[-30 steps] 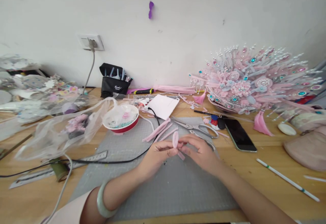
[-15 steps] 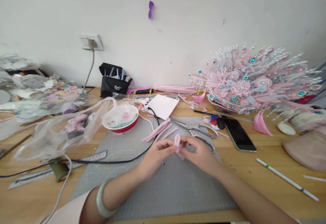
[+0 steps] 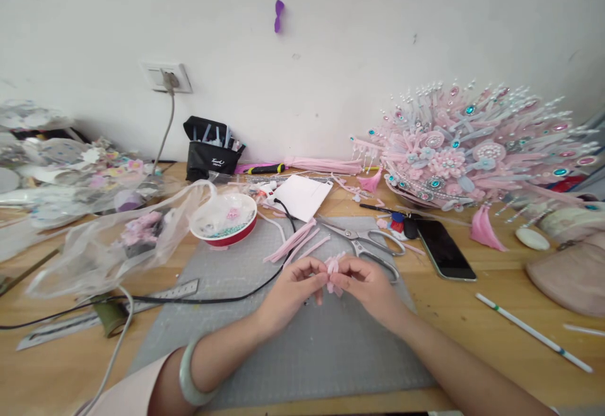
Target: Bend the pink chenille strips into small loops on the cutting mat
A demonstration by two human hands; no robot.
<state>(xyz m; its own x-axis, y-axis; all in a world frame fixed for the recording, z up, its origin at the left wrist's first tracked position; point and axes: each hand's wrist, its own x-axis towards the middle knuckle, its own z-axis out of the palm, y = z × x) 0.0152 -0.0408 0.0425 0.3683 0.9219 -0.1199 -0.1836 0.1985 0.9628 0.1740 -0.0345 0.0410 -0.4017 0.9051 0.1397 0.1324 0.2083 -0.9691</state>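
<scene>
Pinched a small pink chenille piece [image 3: 333,271] between left hand [image 3: 289,291] and right hand [image 3: 369,285], fingertips pressed together. Hovered over the grey mat [image 3: 265,346], with scissors [image 3: 366,243] just beyond on the far right.

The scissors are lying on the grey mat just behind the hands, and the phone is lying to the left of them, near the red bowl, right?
Not quite. The scissors do lie on the grey mat just behind the hands, but the head view shows the phone to their right, on the wooden table. The red bowl sits on the left side.
</scene>
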